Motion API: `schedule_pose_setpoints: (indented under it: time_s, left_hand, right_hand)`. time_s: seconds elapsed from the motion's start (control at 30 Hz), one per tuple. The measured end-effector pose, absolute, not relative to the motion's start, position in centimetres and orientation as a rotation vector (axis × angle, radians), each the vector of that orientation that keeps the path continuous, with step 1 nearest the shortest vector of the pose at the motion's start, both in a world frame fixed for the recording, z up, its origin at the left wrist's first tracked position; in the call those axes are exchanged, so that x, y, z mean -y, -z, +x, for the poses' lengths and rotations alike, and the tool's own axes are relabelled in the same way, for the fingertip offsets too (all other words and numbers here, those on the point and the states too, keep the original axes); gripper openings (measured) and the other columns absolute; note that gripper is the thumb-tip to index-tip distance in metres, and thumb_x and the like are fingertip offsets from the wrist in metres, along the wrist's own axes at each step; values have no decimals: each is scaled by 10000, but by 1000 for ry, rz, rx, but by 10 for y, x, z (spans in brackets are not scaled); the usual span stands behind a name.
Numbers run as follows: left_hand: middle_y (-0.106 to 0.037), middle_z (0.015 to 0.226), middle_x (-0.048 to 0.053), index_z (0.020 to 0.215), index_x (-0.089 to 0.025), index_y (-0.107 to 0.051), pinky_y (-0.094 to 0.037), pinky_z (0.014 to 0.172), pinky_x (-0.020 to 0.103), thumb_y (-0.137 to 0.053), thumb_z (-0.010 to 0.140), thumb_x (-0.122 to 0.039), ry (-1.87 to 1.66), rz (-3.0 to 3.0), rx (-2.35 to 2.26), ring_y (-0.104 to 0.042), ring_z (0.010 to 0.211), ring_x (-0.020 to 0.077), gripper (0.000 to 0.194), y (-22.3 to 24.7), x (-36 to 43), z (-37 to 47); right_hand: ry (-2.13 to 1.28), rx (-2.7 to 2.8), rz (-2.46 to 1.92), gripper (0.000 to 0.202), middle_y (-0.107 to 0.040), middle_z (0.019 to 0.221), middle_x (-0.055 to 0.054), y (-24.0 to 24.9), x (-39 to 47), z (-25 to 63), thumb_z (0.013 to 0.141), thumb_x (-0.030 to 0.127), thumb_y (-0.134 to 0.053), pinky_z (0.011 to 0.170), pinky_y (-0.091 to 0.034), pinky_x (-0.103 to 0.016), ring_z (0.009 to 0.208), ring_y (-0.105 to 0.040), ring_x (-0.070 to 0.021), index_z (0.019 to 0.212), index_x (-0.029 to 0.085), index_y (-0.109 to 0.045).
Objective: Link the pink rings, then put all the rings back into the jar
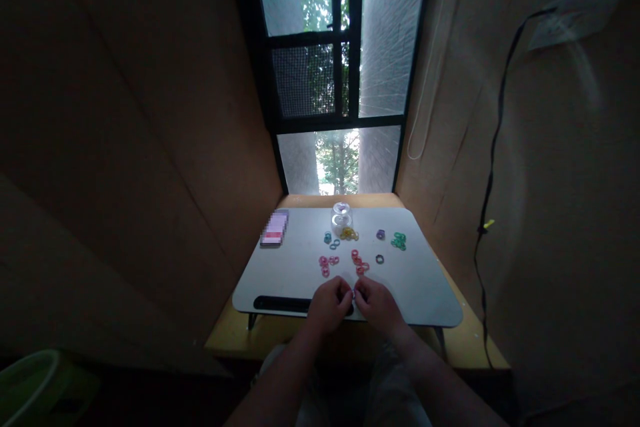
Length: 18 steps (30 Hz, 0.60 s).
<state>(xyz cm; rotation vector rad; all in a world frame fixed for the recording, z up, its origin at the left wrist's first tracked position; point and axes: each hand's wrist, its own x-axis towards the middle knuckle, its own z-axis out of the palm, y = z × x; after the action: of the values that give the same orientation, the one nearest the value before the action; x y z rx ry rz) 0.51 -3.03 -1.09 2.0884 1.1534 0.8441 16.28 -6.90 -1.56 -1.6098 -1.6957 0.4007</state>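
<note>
Over the near edge of a white lap desk (425, 287), my left hand (327, 305) and my right hand (379, 307) meet with bent, pinched fingers. A tiny pale thing shows between the fingertips, too small to name. Just beyond lie small coloured rings that look like hair ties: pink rings (325, 265) past my left hand, and red-orange rings (358, 260) past my right. Farther back are teal rings (328, 238), yellow rings (350, 234), purple rings (381, 235), green rings (399, 241) and a dark ring (380, 259). Behind the yellow ones stands a clear plastic container (342, 219).
A phone (275, 228) lies at the desk's back left. Along its front edge runs a black slot (283, 303). The desk stands on a wooden ledge (235, 337) below a window (339, 160). A black cable (493, 147) hangs at right; a green bin (35, 387) is lower left.
</note>
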Motion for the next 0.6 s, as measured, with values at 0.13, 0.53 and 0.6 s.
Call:
schedule_pose_setpoints:
  time_s: [0.13, 0.53, 0.6]
  left_hand:
    - [-599, 696, -16, 778, -188, -569, -349, 614, 247, -548, 828, -260, -835, 2107, -1155, -519, 643, 122, 91, 11, 32, 5]
    - [-636, 773, 4, 812, -201, -593, -356, 674, 259, -545, 818, -242, -761, 2226, -1168, -550, 728, 146, 63, 12, 35, 5]
    - [-640, 783, 10, 817, -202, -599, -359, 682, 262, -546, 823, -247, -755, 2239, -1166, -556, 742, 151, 70, 11, 36, 5]
  right_hand:
    - [-403, 1695, -1611, 105, -599, 668, 3, 18, 70, 163, 821, 222, -500, 589, -319, -241, 614, -521, -137, 727, 208, -544]
    - [-375, 1743, -1628, 97, -596, 704, 1, 21, 72, 164, 829, 223, -491, 625, -335, -250, 662, -535, -145, 756, 204, -550]
    - [-385, 1748, -1630, 103, -598, 704, 0, 21, 73, 164, 832, 224, -489, 624, -338, -250, 659, -534, -144, 753, 205, -553]
